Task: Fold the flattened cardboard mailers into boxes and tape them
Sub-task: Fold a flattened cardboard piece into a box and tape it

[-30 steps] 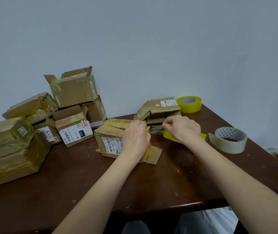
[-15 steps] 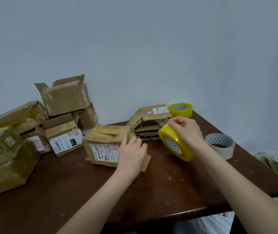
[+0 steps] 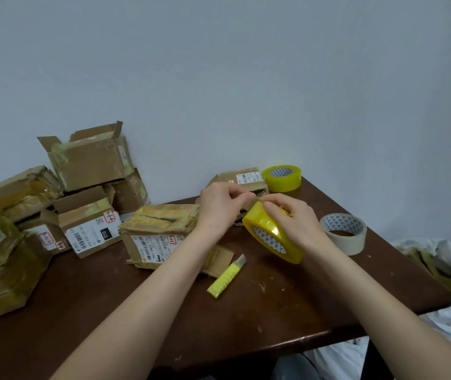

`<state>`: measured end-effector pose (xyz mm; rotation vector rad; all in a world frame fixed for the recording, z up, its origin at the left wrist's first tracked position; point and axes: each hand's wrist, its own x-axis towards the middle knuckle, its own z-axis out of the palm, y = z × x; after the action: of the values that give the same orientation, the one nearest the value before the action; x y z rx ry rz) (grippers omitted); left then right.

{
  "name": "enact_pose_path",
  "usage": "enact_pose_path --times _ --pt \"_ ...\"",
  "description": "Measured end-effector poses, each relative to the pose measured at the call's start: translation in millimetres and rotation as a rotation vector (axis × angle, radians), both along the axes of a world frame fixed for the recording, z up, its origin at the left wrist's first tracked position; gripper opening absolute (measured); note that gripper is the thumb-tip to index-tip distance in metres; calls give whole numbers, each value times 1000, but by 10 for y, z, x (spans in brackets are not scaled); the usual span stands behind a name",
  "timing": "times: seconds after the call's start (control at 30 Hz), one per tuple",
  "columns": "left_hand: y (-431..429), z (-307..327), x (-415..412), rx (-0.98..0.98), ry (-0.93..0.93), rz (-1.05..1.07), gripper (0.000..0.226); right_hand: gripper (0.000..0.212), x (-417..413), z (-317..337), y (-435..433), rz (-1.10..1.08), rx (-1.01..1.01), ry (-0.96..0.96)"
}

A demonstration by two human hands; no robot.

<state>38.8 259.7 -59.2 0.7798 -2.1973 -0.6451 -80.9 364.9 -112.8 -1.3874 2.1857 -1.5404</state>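
Yellow tape roll (image 3: 272, 237), tilted, gripped by right hand (image 3: 293, 218); left hand (image 3: 219, 207) pinches its edge.

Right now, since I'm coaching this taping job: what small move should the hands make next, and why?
Probably peel a short length of tape free. The right hand holds the yellow tape roll off the table, the left hand pinches at its top edge, and the labelled cardboard box sits close beside them.
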Motion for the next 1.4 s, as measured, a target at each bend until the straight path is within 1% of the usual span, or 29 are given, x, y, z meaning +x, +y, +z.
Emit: enact_pose_path --times 0.03,0.1,0.13,0.17,0.27,0.37,0.47,0.57,0.8,0.93,1.1,1.2,1.4 --pt "-32 -9 -21 28 3 13 13 34 -18 2 12 35 36 20" --pt "-65 -23 -54 63 3 20 18 75 -49 29 22 101 89 -12" --pt "-68 -40 -62 61 -2 22 19 86 -59 37 20 113 111 -27" --pt "-78 -56 -65 49 -3 20 19 85 -59 45 21 127 125 -36" --pt "-65 -47 -42 -31 -25 10 16 62 -67 1 62 193 110 -75" --pt "-49 -15 15 -70 -44 21 20 56 -39 -71 142 228 71 -131" --pt "-16 -44 49 -104 -39 28 19 46 -18 -131 108 177 -10 -163" --pt "66 -10 67 -6 48 -8 19 36 25 -107 62 107 -27 -107" --pt "151 34 126 90 110 -28 21 39 24 -68 7 16 58 -32" --pt "172 102 143 120 180 -52 20 40 16 -43 -33 -41 63 -3" --pt "131 107 196 164 188 -30 20 42 17 -39 -58 -38 95 6" --pt "117 125 211 198 219 -19 22 42 3 -16 -77 -24 99 -13" --pt "88 198 225 209 212 -9 21 33 14 4 -110 -35 58 -85"
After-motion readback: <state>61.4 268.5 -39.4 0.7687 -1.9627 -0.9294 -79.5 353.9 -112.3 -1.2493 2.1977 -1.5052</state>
